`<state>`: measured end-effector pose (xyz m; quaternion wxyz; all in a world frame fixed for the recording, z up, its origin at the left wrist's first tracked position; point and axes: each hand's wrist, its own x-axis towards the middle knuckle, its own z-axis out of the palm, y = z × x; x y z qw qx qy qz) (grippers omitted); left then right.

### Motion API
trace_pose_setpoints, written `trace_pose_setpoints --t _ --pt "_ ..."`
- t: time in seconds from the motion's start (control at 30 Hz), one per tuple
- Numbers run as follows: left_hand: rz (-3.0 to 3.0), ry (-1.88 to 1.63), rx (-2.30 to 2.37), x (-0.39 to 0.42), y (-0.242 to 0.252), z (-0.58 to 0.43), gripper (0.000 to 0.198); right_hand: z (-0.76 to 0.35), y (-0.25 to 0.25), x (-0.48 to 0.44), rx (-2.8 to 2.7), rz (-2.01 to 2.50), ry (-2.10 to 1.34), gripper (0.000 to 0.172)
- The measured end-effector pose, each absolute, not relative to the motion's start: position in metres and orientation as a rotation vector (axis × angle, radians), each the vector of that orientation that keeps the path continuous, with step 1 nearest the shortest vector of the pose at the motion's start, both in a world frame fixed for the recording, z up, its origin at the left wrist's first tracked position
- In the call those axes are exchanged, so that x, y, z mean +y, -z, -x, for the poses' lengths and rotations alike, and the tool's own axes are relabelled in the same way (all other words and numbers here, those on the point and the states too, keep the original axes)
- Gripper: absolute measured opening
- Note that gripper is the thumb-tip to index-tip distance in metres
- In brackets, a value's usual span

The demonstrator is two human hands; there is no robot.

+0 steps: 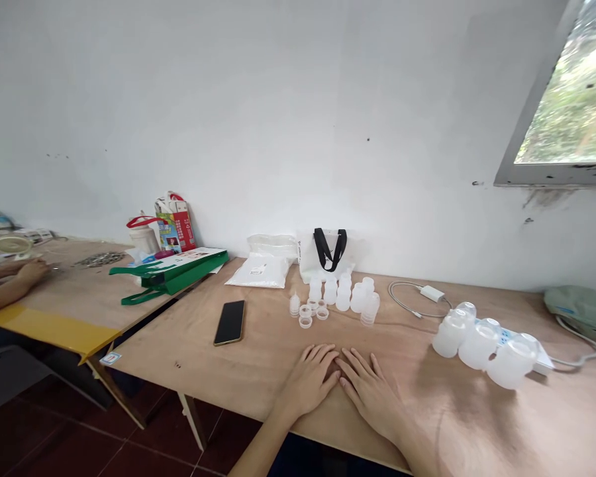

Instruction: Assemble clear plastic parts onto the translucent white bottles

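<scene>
Translucent plastic bottles stand in a tight cluster just ahead of both hands, with small round translucent cups and a slim dropper bottle at their near left. On my feed both grips are released: the left hand and the right hand lie palm-down on the plywood worktop, fingertips meeting, holding nothing and touching no bottle. Working this group well would mean taking one light piece at a time by its body, as such close-set bottles look easy to knock over. Larger frosted wide-mouthed bottles sit together to the right, on a white-and-blue printed sheet. A black smartphone lies to the left. Behind the cluster stand a white bag with black handles and a clear bag of white material; its small label is unreadable from here. So is the print on a red-and-blue carton. Far left, a co-worker's hand rests on an adjoining worktop.
</scene>
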<state>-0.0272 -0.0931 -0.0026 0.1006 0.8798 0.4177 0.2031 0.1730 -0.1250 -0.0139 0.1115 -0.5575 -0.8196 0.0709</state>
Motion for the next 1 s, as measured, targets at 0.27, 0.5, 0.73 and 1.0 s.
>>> trace_pose_setpoints --t 0.27,0.5,0.73,1.0 --pt "-2.609 -0.599 1.237 -0.093 0.0033 0.0277 0.041 -0.1728 0.0129 -0.1254 -2.403 1.637 -0.201 0.052" --pt "-2.63 -0.644 1.218 -0.091 0.0089 0.0285 0.04 -0.1732 0.0159 -0.1249 -2.401 1.635 -0.201 0.051" --pt "-2.629 -0.648 1.21 -0.0914 0.008 0.0283 0.04 -0.1734 0.0152 -0.1248 -2.408 1.639 -0.194 0.052" --pt "-2.581 -0.587 1.239 -0.0947 0.0016 0.0275 0.041 -0.1717 0.0106 -0.1262 -2.416 1.661 -0.212 0.052"
